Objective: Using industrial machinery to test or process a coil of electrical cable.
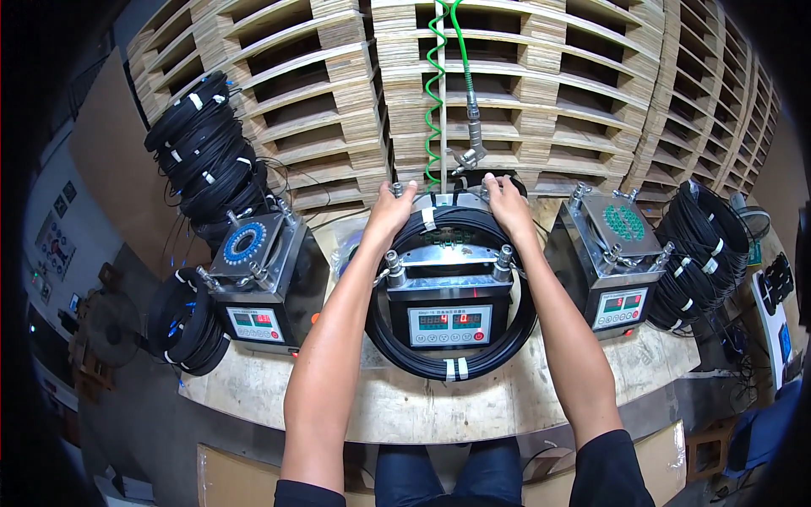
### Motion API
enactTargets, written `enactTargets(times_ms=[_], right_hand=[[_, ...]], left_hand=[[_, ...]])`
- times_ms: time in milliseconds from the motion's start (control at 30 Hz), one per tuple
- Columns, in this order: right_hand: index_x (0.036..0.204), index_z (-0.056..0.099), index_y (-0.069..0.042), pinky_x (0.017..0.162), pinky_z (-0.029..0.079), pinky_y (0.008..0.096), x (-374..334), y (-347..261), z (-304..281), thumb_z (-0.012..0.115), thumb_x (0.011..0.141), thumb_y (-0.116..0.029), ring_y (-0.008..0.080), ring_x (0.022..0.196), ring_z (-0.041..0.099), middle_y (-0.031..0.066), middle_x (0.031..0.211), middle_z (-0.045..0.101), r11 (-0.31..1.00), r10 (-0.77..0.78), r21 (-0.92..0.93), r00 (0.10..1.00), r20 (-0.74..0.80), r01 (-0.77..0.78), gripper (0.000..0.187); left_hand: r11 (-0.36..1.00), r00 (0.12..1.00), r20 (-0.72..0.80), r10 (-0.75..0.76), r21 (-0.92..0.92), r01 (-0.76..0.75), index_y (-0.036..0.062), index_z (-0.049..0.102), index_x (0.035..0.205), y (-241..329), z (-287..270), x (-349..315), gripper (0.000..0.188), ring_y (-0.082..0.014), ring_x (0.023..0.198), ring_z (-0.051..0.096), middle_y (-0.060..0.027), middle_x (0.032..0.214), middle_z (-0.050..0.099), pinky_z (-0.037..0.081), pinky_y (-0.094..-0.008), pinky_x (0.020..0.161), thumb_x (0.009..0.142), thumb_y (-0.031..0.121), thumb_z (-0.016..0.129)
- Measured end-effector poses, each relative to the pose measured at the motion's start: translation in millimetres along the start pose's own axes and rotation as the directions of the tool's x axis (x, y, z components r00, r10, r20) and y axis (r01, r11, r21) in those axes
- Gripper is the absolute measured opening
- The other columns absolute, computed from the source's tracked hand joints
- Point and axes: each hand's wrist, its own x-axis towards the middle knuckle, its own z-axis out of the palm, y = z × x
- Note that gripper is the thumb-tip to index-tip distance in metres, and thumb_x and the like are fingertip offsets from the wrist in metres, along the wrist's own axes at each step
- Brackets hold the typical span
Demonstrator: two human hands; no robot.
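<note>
A middle machine with a digital panel (449, 325) stands before me, with a large coil of black cable (397, 359) looped around it, bound with white tape. My left hand (392, 211) is closed at the machine's far left metal post (398, 189), thumb and finger on either side of it. At the far right corner, my right hand (508, 205) is closed around the post there; its fingers are partly hidden. Beneath the hands and forearms the coil's upper part crosses the machine. Two near metal posts (504, 260) stick up through the coil's ring, beside a metal plate (448, 256).
Similar machines stand at left (253, 279) and right (621, 270). Black cable coils are stacked left (207, 160) and right (701, 245); another coil (186, 325) sits by the left machine. A green air hose with a metal nozzle (473, 127) hangs before wooden pallets (524, 68).
</note>
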Motion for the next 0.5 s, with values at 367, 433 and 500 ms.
enactTargets(times_ms=[367,433,500], right_hand=[[0.126,0.06,-0.003,0.099,0.045,0.0442,2.2,10.8,-2.9,0.037,0.102,-0.053,0.043,0.118,0.059,0.0277,0.118,0.065,0.989,-0.123,0.082,0.992,0.028,0.121,0.06],[0.126,0.06,-0.002,0.099,0.045,0.0435,4.2,11.7,-1.6,0.039,0.102,-0.053,0.0431,0.117,0.059,0.0275,0.118,0.065,0.988,-0.107,0.111,0.994,0.032,0.103,0.06],[0.125,0.06,-0.001,0.099,0.045,0.0427,6.8,14.3,-1.1,0.04,0.101,-0.053,0.0433,0.117,0.059,0.0274,0.118,0.065,0.987,-0.09,0.138,0.995,0.033,0.085,0.06]], left_hand=[[0.995,0.995,0.013,-0.102,0.013,0.101,-0.001,0.002,0.156,9.3,5.4,-8.3,0.108,-0.0426,0.14,0.038,-0.0348,0.149,0.037,0.031,-0.0416,0.116,0.089,0.063,0.056],[0.996,0.996,0.009,-0.092,0.011,0.092,-0.0007,0.002,0.157,8.1,3.5,-7.2,0.107,-0.0426,0.14,0.038,-0.0347,0.148,0.038,0.031,-0.0416,0.116,0.089,0.063,0.055],[0.997,0.997,0.007,-0.08,0.008,0.08,-0.0004,0.002,0.157,8.1,3.7,-7.4,0.107,-0.0427,0.14,0.039,-0.0347,0.148,0.038,0.031,-0.0417,0.116,0.089,0.063,0.055]])
